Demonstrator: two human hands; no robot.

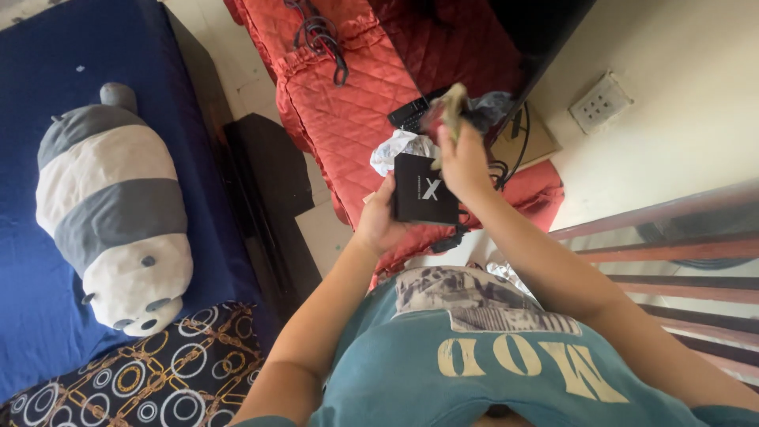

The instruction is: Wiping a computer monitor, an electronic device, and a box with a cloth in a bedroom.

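One camera only, worn on the person's head, looking steeply down the teal shirt (474, 364) to the red quilted cover (348, 111) (the blue bed (32, 261) lies left). Close on the chest, farther from the floor.

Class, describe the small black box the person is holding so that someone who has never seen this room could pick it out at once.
Start at the red quilted cover at the top of the view. Just below its near edge, the left hand holds a flat, square black box, with the right hand at its top edge. Unlike the black remote lying on the cover, it is square and held in the air.
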